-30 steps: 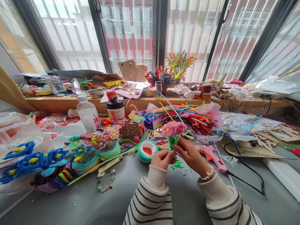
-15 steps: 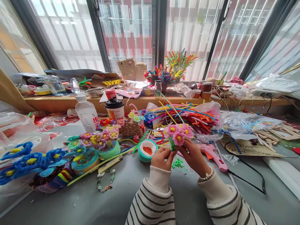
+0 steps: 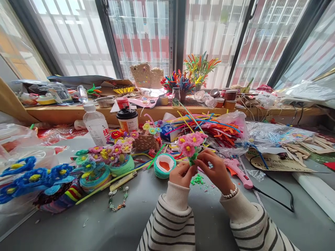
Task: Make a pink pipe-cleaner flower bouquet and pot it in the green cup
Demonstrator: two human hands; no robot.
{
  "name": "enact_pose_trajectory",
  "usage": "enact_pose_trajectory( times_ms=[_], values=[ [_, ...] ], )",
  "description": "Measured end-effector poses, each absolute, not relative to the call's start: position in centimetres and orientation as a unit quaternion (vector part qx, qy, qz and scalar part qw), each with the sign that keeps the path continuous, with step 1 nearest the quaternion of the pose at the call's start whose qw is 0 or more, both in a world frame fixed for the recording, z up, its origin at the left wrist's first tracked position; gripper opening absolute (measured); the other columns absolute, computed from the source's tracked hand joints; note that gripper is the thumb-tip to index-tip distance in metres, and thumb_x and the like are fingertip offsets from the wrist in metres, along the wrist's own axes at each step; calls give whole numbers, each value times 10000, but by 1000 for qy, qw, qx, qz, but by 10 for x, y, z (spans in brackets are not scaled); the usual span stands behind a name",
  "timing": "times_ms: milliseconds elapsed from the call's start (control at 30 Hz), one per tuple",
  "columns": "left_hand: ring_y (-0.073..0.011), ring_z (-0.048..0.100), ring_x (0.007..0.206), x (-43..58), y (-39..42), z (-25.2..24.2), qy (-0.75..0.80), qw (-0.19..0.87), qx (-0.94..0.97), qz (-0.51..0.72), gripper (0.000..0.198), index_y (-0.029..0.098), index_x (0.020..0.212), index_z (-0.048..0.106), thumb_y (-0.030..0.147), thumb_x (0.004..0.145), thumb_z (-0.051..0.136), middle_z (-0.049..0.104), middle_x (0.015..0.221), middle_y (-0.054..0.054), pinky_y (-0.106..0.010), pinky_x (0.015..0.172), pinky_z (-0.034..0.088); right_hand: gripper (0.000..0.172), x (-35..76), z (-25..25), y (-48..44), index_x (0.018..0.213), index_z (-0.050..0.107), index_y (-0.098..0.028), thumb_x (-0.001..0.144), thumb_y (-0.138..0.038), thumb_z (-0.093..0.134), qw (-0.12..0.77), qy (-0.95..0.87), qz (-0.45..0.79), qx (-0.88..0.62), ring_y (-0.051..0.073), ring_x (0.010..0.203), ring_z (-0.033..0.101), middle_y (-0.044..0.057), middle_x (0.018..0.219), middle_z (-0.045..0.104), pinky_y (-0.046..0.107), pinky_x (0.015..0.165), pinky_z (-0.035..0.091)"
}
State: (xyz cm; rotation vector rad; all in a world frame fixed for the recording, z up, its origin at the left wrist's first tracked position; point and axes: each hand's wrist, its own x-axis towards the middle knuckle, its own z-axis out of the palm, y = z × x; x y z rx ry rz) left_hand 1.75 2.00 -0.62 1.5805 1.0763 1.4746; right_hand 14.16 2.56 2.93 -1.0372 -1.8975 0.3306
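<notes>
Fuzzy pink pipe-cleaner flower bouquet (image 3: 190,142): tightly clustered blossoms, yellow centers, green lower part. Held roughly upright, blossoms on top, front one facing camera; green part between fingertips of left hand (image 3: 181,174) and right hand (image 3: 214,169).

On the grey table (image 3: 104,230) lie a bracelet (image 3: 120,206) and green scraps (image 3: 197,180).

Bright daylight glares through the windows (image 3: 209,42), with stretching toward the edges.

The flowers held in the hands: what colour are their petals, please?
The flowers' petals are pink; the head view shows this best.
</notes>
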Motion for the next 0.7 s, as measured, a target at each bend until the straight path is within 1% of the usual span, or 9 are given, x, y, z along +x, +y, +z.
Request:
enact_pose_trajectory(
  times_ms=[100, 233, 333, 467, 567, 700],
  values=[
    [-113, 497, 512, 19, 20, -6, 395, 419, 593, 563, 257, 135, 624, 629, 359, 688, 519, 508, 550, -10, -219, 473, 464, 164, 144, 35, 23, 654, 477, -172, 779, -276, 451, 428, -790, 127, -420, 102, 545, 413, 0, 654, 436, 217, 504, 351],
    [-114, 484, 505, 21, 19, -4, 370, 469, 580, 553, 324, 120, 551, 615, 427, 636, 554, 477, 521, -5, -238, 482, 486, 185, 147, 38, 24, 643, 432, -177, 799, -269, 394, 388, -819, 105, -409, 118, 581, 409, 4, 655, 426, 231, 524, 339],
    [-123, 493, 524, 21, 17, -1, 357, 524, 552, 541, 338, 116, 574, 627, 451, 594, 584, 484, 532, -9, -254, 493, 489, 192, 149, 37, 24, 685, 441, -173, 821, -264, 340, 372, -835, 138, -381, 128, 623, 429, 14, 686, 452, 243, 565, 352],
    [-122, 501, 515, 21, 14, 3, 345, 570, 534, 521, 343, 112, 510, 603, 450, 572, 607, 486, 505, -11, -246, 494, 476, 217, 149, 36, 23, 706, 457, -163, 830, -275, 319, 378, -827, 194, -369, 137, 652, 447, 17, 685, 469, 245, 582, 358],
    [-116, 506, 495, 21, 14, 4, 349, 578, 529, 513, 347, 114, 515, 594, 456, 572, 604, 481, 527, -6, -249, 490, 474, 211, 148, 35, 22, 729, 463, -157, 831, -277, 322, 381, -818, 207, -378, 131, 631, 435, 15, 682, 473, 238, 564, 351],
    [-112, 480, 491, 19, 17, 0, 370, 512, 566, 530, 336, 122, 520, 586, 445, 614, 570, 444, 487, 7, -235, 473, 451, 194, 147, 35, 24, 701, 440, -163, 833, -254, 330, 379, -820, 201, -378, 118, 606, 409, 3, 664, 447, 228, 553, 340]
  ],
)
